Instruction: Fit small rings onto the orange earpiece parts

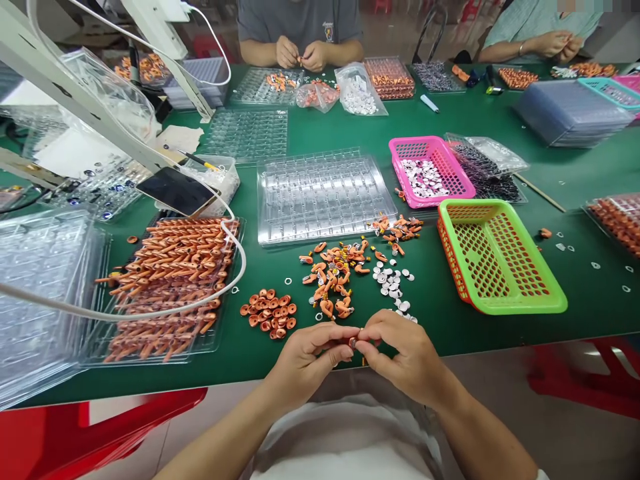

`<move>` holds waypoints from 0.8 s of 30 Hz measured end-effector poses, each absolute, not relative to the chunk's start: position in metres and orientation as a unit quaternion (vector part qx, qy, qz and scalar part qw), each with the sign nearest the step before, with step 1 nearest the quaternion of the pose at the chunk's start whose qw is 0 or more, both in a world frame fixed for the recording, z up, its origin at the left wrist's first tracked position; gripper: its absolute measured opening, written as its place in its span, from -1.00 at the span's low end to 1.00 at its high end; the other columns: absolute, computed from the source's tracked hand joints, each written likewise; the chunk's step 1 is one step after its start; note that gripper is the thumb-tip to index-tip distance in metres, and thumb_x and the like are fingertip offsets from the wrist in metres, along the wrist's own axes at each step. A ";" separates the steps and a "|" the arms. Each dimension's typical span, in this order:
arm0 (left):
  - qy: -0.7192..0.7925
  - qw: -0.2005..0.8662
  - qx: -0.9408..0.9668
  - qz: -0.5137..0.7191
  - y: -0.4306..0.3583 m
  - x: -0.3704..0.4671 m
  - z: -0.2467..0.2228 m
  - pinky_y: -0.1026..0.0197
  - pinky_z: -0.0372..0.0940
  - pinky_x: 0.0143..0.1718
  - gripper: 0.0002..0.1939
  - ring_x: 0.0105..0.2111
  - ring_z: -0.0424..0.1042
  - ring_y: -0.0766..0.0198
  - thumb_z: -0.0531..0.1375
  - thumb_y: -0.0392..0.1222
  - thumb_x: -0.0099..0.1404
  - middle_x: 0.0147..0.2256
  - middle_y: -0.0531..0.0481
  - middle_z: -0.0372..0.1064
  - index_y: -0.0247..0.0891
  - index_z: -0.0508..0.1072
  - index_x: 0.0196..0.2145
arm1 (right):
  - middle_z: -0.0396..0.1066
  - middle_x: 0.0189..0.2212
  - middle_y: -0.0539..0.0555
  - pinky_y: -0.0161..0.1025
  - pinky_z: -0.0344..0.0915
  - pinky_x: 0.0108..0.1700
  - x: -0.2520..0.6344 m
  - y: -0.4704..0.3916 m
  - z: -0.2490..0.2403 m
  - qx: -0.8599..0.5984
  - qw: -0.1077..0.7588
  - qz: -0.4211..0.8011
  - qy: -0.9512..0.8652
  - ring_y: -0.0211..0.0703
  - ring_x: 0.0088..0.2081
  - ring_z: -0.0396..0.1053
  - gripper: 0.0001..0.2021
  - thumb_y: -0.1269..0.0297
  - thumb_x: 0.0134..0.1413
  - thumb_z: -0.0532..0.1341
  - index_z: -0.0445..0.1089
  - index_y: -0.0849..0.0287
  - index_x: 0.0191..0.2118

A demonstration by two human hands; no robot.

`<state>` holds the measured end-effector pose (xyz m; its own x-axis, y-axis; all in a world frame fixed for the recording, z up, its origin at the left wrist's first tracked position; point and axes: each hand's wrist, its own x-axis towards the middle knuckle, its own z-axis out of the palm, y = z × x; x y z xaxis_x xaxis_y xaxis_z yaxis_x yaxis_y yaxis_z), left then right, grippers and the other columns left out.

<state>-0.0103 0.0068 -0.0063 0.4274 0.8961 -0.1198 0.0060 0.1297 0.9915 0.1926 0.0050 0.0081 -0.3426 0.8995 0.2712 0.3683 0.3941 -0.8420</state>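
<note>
My left hand (311, 355) and my right hand (404, 352) meet just over the table's front edge. Fingertips of both pinch a small copper-coloured part (353, 343), mostly hidden by the fingers. A thin yellowish piece (364, 361) shows just below them. Beyond my hands lies a loose pile of orange earbud-shaped pieces (330, 280) with yellow and silvery ends. Round copper-coloured cups (270, 312) are heaped to the left of that pile. Small white discs (391, 281) are scattered to its right.
Clear plastic trays (320, 200) lie behind the piles. On the left, a tray of orange stick-like parts (170, 287) sits under a white cable (240, 267) and a phone (177, 191). At right stand a green basket (545, 303) and a pink basket (417, 200). Two people work across the table.
</note>
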 end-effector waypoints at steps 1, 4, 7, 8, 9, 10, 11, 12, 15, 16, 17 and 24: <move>0.402 0.636 0.558 0.350 0.007 -0.010 -0.007 0.31 0.40 -0.28 -0.75 -0.29 0.51 0.27 0.26 -0.27 0.29 -0.25 -0.05 0.54 -0.09 0.59 -0.08 | 0.46 -0.39 0.04 -0.29 0.29 -0.27 0.194 0.006 0.008 -0.424 0.376 0.348 -0.747 -0.23 -0.33 0.39 -0.95 0.43 0.17 0.24 0.43 0.16 -0.31; 0.393 0.639 0.561 0.350 0.008 -0.011 -0.010 0.31 0.38 -0.27 -0.74 -0.30 0.51 0.29 0.25 -0.28 0.30 -0.25 -0.04 0.54 -0.06 0.59 -0.08 | 0.45 -0.43 0.03 -0.30 0.26 -0.30 0.196 0.008 0.009 -0.414 0.354 0.356 -0.759 -0.24 -0.37 0.37 -0.93 0.41 0.19 0.23 0.43 0.17 -0.34; 0.366 0.631 0.582 0.360 0.010 -0.013 -0.010 0.34 0.34 -0.29 -0.72 -0.34 0.47 0.34 0.26 -0.32 0.28 -0.31 -0.01 0.54 -0.04 0.60 -0.09 | 0.43 -0.48 0.01 -0.33 0.23 -0.35 0.197 0.010 0.010 -0.401 0.341 0.380 -0.760 -0.27 -0.42 0.35 -0.89 0.38 0.19 0.23 0.43 0.18 -0.37; 0.353 0.631 0.586 0.366 0.011 -0.013 -0.011 0.35 0.33 -0.29 -0.71 -0.35 0.46 0.34 0.27 -0.34 0.28 -0.33 0.00 0.54 -0.03 0.60 -0.10 | 0.43 -0.50 0.00 -0.34 0.23 -0.36 0.197 0.011 0.010 -0.399 0.339 0.389 -0.758 -0.28 -0.43 0.35 -0.89 0.38 0.20 0.22 0.44 0.18 -0.37; 0.340 0.632 0.588 0.372 0.012 -0.014 -0.011 0.35 0.33 -0.30 -0.70 -0.35 0.45 0.35 0.27 -0.36 0.27 -0.34 0.00 0.54 -0.03 0.60 -0.10 | 0.43 -0.50 0.00 -0.35 0.23 -0.36 0.197 0.011 0.010 -0.396 0.338 0.399 -0.755 -0.29 -0.44 0.35 -0.89 0.38 0.20 0.22 0.46 0.18 -0.37; 0.328 0.637 0.587 0.378 0.013 -0.014 -0.011 0.34 0.33 -0.30 -0.69 -0.35 0.45 0.34 0.27 -0.38 0.27 -0.35 0.00 0.54 -0.03 0.60 -0.11 | 0.44 -0.50 0.01 -0.35 0.24 -0.36 0.196 0.011 0.010 -0.393 0.337 0.409 -0.751 -0.29 -0.44 0.36 -0.89 0.38 0.19 0.22 0.47 0.18 -0.35; 0.317 0.643 0.584 0.382 0.014 -0.014 -0.012 0.34 0.33 -0.30 -0.69 -0.34 0.45 0.34 0.27 -0.39 0.27 -0.35 0.00 0.54 -0.03 0.60 -0.11 | 0.45 -0.49 0.01 -0.36 0.25 -0.35 0.196 0.010 0.010 -0.391 0.338 0.419 -0.746 -0.29 -0.43 0.37 -0.90 0.39 0.19 0.22 0.48 0.18 -0.33; 0.308 0.650 0.579 0.385 0.014 -0.014 -0.013 0.33 0.33 -0.30 -0.69 -0.34 0.45 0.33 0.27 -0.40 0.26 -0.36 0.00 0.54 -0.03 0.60 -0.11 | 0.47 -0.48 0.02 -0.36 0.27 -0.34 0.196 0.010 0.010 -0.388 0.341 0.430 -0.740 -0.28 -0.42 0.38 -0.90 0.39 0.19 0.22 0.49 0.18 -0.31; 0.296 0.680 0.552 0.382 0.014 -0.013 -0.014 0.33 0.32 -0.31 -0.71 -0.34 0.44 0.33 0.30 -0.40 0.23 -0.37 -0.01 0.54 -0.07 0.62 -0.15 | 0.50 -0.45 0.05 -0.37 0.31 -0.32 0.196 0.009 0.009 -0.379 0.342 0.469 -0.720 -0.27 -0.40 0.42 -0.90 0.39 0.17 0.22 0.49 0.19 -0.31; 0.296 0.695 0.535 0.377 0.014 -0.013 -0.014 0.34 0.32 -0.32 -0.74 -0.35 0.45 0.34 0.30 -0.39 0.23 -0.37 0.00 0.53 -0.09 0.62 -0.17 | 0.50 -0.45 0.05 -0.37 0.31 -0.32 0.197 0.009 0.010 -0.376 0.340 0.481 -0.715 -0.27 -0.41 0.42 -0.90 0.40 0.17 0.22 0.49 0.19 -0.32; 0.298 0.713 0.515 0.371 0.013 -0.012 -0.013 0.34 0.33 -0.33 -0.76 -0.37 0.45 0.34 0.30 -0.39 0.23 -0.38 0.00 0.53 -0.11 0.62 -0.19 | 0.50 -0.45 0.05 -0.37 0.31 -0.33 0.197 0.009 0.010 -0.373 0.339 0.490 -0.712 -0.27 -0.41 0.42 -0.90 0.40 0.16 0.22 0.49 0.20 -0.33; 0.312 0.766 0.437 0.352 0.011 -0.012 -0.006 0.35 0.39 -0.37 -0.82 -0.43 0.50 0.35 0.34 -0.36 0.19 -0.40 0.00 0.53 -0.19 0.63 -0.24 | 0.48 -0.48 0.03 -0.38 0.29 -0.35 0.198 0.010 0.009 -0.371 0.344 0.466 -0.726 -0.30 -0.44 0.38 -0.89 0.32 0.20 0.23 0.48 0.19 -0.34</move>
<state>-0.0116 0.0111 -0.0064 0.5577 0.8125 -0.1697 -0.2671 0.3692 0.8901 0.1980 0.0097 0.0089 -0.4892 0.8586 0.1535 0.2177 0.2906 -0.9317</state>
